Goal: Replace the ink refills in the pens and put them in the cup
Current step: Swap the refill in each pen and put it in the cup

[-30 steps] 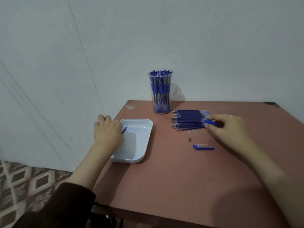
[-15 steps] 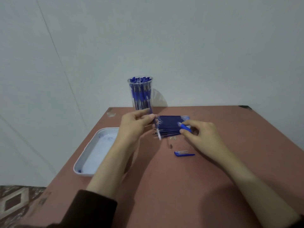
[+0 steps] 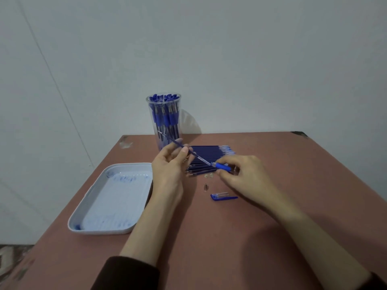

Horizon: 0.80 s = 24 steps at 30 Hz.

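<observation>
My left hand [image 3: 167, 164] pinches a thin blue ink refill [image 3: 182, 147] between thumb and fingers, and the refill slants down to the right. Its lower end meets the open front of a pen barrel with a blue grip [image 3: 223, 166], which my right hand [image 3: 245, 174] holds just above the table. Behind both hands lies a row of several blue refills [image 3: 207, 152]. A clear plastic cup [image 3: 164, 120] full of blue pens stands at the table's far edge. A small metal pen tip [image 3: 206, 186] and a blue pen cap [image 3: 223, 196] lie loose on the table.
A white tray [image 3: 94, 206] smeared with blue ink sits at the table's left edge. Two small clear bits [image 3: 209, 175] lie by the refills. The brown table [image 3: 230, 248] stands against a pale wall, with patterned floor at the lower left.
My left hand went from the white tray to the refill row and lifted one refill. It now holds that refill up to the barrel in my right hand.
</observation>
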### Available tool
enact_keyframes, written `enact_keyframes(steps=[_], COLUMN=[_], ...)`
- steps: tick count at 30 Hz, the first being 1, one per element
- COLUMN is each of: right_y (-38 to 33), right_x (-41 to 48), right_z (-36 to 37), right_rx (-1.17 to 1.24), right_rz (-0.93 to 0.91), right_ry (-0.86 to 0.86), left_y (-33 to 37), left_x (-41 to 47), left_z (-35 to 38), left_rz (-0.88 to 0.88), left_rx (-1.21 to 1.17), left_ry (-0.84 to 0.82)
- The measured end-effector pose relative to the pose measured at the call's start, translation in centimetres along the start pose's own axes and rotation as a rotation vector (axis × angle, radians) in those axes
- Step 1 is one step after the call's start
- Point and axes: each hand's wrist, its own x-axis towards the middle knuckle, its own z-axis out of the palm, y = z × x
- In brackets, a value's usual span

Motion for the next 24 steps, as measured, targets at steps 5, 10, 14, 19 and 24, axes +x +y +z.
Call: enact_keyframes(steps=[5, 10, 14, 19, 24], right_y=[0.0, 0.0, -0.1, -0.5, -0.9], right_x=[-0.1, -0.1, 0.0, 0.4, 0.9], right_z=[0.0, 0.2, 0.2, 0.0, -1.8], right_rx=[0.038, 0.108, 0.141, 0.446, 0.893], right_rz=[-0.024, -0.032, -0.037, 0.112, 0.329], right_ry=[0.002, 0.011, 0.001, 0.046, 0.116], left_y=[-0.1, -0.1, -0.3, -1.3, -0.4], left_x=[0.1, 0.2, -0.3, -0.5, -0.4], left_z=[-0.2, -0.2, -0.1, -0.4, -1.4], left_rz=[-0.024, -0.042, -0.095, -0.054, 0.042], left_rx=[-0.042, -0.074, -0.016, 0.446, 1.132], left_ry=[0.019, 0.023, -0.081, -0.274, -0.53])
